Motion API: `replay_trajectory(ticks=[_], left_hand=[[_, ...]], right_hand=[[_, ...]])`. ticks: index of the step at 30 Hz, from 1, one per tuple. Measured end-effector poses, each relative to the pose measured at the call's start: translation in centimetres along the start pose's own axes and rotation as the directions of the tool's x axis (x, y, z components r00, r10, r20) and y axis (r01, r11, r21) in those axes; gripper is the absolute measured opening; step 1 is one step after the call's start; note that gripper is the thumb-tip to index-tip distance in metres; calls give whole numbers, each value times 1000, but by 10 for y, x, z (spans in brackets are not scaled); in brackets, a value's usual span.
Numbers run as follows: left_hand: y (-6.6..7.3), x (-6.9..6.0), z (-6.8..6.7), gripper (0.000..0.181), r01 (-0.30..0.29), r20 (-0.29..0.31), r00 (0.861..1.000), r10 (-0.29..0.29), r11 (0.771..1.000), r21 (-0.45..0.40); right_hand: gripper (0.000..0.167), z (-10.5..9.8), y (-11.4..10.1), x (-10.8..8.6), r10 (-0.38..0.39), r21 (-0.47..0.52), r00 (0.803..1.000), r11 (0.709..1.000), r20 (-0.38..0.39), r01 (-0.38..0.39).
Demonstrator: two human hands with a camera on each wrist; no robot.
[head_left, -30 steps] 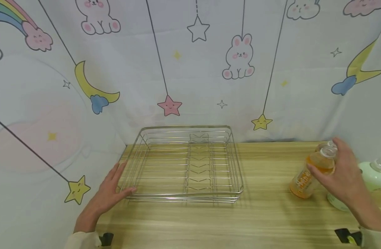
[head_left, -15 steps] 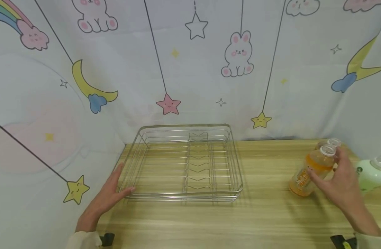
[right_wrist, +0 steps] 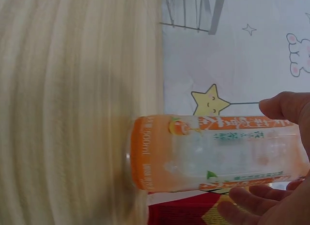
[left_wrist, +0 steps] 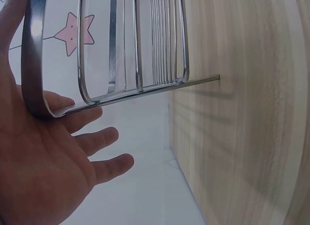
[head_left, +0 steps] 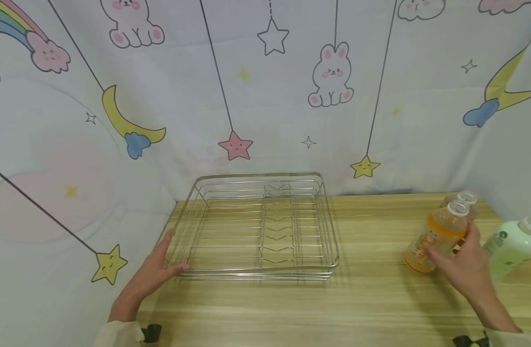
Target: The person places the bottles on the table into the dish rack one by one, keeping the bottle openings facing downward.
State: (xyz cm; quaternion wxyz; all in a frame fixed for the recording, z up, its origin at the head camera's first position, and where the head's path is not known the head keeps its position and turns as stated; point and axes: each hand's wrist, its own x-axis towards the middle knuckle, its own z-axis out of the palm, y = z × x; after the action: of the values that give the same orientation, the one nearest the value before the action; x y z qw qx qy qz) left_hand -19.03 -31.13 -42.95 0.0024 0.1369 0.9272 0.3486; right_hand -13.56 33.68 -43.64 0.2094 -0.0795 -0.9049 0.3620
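Observation:
An orange drink bottle (head_left: 447, 225) with a clear cap stands on the table at the right. My right hand (head_left: 469, 265) lies around it, thumb at the near side and fingers behind. In the right wrist view the bottle (right_wrist: 223, 150) lies between the thumb and loosely extended fingers, with no firm grip visible. At the left stands a wire dish rack (head_left: 230, 274). My left hand (head_left: 150, 277) touches its left front corner with spread fingers. The left wrist view has the rim of the rack (left_wrist: 34, 65) against the left hand (left_wrist: 43, 162), fingers extended past it.
Another bottle (head_left: 467, 196) stands partly hidden behind the orange one. A pale green bottle (head_left: 510, 248) is at the far right. Printed cloth (head_left: 291, 115) surrounds the wooden table (head_left: 360, 308). A red and yellow patterned thing (right_wrist: 179, 210) shows below the bottle in the right wrist view.
My right hand has come down and leftward around the orange bottle, from near its cap to its body. The bottle and rack stay in place. My left hand has hardly moved.

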Motion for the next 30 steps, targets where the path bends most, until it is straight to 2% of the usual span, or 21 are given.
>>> replay_trajectory(ticks=[8,11,18,30], left_hand=[[-2,-1,2,108,-10,-11,1000,10,1000,4],[-4,-1,3,108,-4,-16,1000,4,1000,5],[-7,0,6,106,-17,-24,1000,16,999,-47],[-8,-1,7,106,0,-24,1000,-2,996,-94]], right_hand=[[89,8,11,-4,106,36,992,993,75,-109],[83,12,16,-6,124,66,988,989,94,-130],[82,21,25,-9,124,120,991,984,59,-130],[75,27,28,-10,140,103,990,985,-9,-138]])
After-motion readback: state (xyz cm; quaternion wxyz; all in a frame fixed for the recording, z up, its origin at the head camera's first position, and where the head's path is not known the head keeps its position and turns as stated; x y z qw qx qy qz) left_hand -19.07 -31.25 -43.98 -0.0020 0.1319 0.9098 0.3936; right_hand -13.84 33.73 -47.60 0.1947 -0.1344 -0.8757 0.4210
